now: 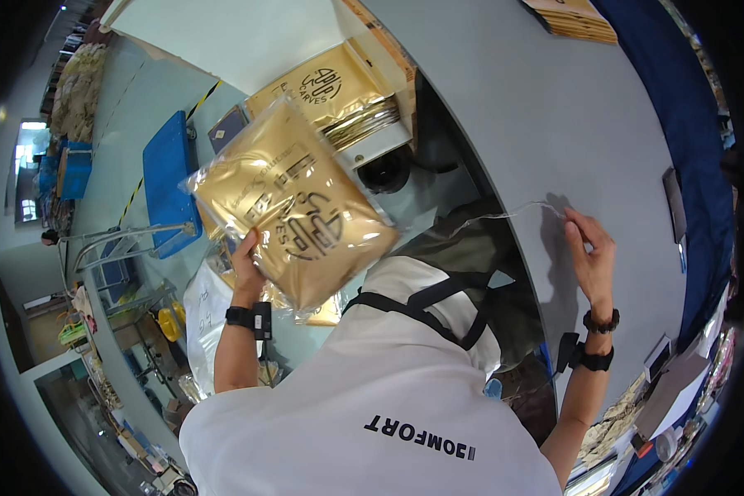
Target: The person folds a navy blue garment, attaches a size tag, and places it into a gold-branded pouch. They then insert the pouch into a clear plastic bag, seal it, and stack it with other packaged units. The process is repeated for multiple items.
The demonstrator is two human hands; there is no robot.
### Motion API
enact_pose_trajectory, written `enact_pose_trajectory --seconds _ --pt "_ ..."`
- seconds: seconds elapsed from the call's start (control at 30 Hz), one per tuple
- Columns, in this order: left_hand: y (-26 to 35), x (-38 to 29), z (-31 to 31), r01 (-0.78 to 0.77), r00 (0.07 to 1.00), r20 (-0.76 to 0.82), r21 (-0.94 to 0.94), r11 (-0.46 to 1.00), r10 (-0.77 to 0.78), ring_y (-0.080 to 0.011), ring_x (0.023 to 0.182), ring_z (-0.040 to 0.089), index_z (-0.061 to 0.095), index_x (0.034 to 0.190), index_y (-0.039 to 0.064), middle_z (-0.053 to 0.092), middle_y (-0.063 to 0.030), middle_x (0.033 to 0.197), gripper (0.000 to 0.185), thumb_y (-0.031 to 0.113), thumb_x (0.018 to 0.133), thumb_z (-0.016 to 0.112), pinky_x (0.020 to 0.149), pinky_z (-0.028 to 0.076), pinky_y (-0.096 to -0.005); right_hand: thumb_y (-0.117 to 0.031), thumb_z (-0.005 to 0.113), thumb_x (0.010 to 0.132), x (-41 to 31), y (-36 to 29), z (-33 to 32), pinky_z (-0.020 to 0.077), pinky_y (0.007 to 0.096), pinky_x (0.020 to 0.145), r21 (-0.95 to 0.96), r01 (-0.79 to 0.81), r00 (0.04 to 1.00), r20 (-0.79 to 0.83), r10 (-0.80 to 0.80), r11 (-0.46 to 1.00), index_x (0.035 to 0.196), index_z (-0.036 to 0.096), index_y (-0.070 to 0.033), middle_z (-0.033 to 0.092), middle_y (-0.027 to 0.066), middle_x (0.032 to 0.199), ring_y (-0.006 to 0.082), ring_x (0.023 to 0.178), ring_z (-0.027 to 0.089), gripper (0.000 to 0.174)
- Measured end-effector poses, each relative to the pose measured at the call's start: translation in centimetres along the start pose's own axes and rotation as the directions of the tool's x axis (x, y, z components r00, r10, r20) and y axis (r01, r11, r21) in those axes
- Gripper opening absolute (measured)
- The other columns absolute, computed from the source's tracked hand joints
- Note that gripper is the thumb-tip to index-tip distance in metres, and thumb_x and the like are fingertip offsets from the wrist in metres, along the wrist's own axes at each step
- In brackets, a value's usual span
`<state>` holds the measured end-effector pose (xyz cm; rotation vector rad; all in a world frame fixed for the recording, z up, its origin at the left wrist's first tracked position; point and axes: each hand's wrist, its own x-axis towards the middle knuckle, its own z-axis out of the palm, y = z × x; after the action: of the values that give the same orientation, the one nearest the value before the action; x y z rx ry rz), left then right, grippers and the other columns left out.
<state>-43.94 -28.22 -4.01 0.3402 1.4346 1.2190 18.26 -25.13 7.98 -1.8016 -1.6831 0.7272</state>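
Note:
My left hand (246, 268) grips the edge of a gold pouch in clear plastic (297, 217), which bears dark printed writing and is held tilted above the floor. Pinched between the thumb and fingers of my right hand (589, 245) is the end of a thin, clear plastic strip (508, 215). The strip trails left past the grey table's edge, over my dark trousers. Beyond the held pouch, a stack of similar gold pouches (328, 93) lies in an open carton (381, 34) with a pale inside.
The grey tabletop (595, 124) spans my right side, with gold packs (576, 22) at its far end and a dark flat device (674, 204) near its dark-blue border. At left stand a blue platform trolley (168, 186) and a white sack (204, 322) on the floor.

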Motion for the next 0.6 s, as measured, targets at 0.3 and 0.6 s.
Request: enact_pose_trajectory --seconds 0.3,0.6 --pt "-8.8 4.1 -13.1 0.330 0.734 -0.622 0.677 0.658 0.271 -0.0290 0.112 0.068 0.053 0.144 -0.001 0.070 -0.0170 0.123 0.074 0.034 0.086 0.082 0.095 0.056 -0.0432 -0.010 0.068 0.101 -2.8 1.7 3.0 0.0459 0.0297 0.065 -0.030 -0.053 0.984 -0.169 0.047 0.998 0.118 0.075 -0.004 0.062 0.0084 0.081 0.0166 0.068 0.054 0.019" --pt "-9.5 21.5 14.4 0.050 0.998 -0.027 -0.110 0.993 -0.053 -0.0201 0.106 0.058 0.049 0.143 -0.002 0.058 -0.0106 0.124 0.072 0.049 0.098 0.073 0.095 0.053 -0.0335 -0.002 0.068 0.097 -5.1 0.1 4.9 0.0484 0.0357 0.073 -0.192 -0.093 0.972 -0.230 0.047 0.977 0.123 0.075 -0.007 0.059 0.0098 0.089 0.0256 0.082 0.057 0.028"
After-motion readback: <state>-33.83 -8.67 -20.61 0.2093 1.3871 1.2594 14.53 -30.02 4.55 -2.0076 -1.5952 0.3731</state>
